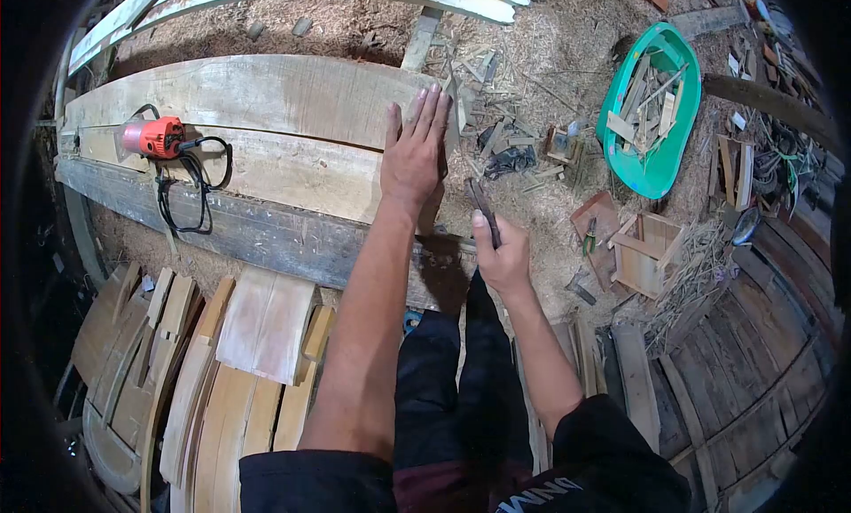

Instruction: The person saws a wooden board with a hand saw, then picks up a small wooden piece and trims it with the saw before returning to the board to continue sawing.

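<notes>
Wears a dark shirt (620,451) nearest the camera, with both forearms reaching forward from its sleeves. Lays the left hand (413,154) flat across the right-hand end of a curved board (257,92) and the pale board (292,172) just beside it, grip released, fingers straight and pointing away, probably to steady the wood or feel the surface rather than to grasp. Keeps the right hand (503,256) just off that end, grip closed around a narrow dark tool (479,198), thumb laid along the shaft, likely for control of the tip. Holds this tip up and away from the wood, above a floor (550,70) strewn with shavings; too small to tell a blade from a plain point. Has both boards side by side on a weathered gray bench (266,238), seemingly for support along their length. Leaves an orange power tool (162,137) on the boards near the far left end, well apart from both hands, perhaps to free the near end, with a black cord (208,198) looped over onto the bench. Gathers scraps (665,101) in a green tub (654,178) on the floor to the right, presumably to keep offcuts together.
</notes>
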The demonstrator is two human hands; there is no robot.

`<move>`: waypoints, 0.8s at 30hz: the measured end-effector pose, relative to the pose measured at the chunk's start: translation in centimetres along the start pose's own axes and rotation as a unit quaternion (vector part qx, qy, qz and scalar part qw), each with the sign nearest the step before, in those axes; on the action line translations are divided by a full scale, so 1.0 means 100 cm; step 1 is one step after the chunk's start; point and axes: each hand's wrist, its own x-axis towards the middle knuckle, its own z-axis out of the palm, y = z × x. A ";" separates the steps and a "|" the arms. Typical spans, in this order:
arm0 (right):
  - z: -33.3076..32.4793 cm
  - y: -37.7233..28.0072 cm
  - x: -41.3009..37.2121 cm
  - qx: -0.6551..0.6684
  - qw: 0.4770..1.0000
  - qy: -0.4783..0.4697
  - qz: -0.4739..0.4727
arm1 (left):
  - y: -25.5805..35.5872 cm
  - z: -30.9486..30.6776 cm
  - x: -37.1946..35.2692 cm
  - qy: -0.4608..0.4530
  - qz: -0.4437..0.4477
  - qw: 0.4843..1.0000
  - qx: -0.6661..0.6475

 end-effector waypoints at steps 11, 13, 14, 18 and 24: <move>-0.011 0.000 -0.011 0.051 0.998 0.039 0.022 | 0.001 0.005 -0.004 0.004 0.009 1.000 0.022; -0.010 0.000 -0.010 0.045 0.997 0.037 0.043 | -0.001 0.004 0.003 0.006 0.011 0.999 0.030; -0.009 0.002 -0.002 0.036 0.998 0.049 0.015 | -0.001 0.004 0.005 0.008 0.010 0.999 0.032; 0.002 0.004 0.022 0.045 0.997 0.056 0.005 | 0.002 0.002 0.000 0.021 -0.008 0.999 -0.024; -0.004 -0.018 0.037 0.008 0.999 0.035 0.014 | 0.002 0.000 0.003 0.006 0.001 1.000 0.010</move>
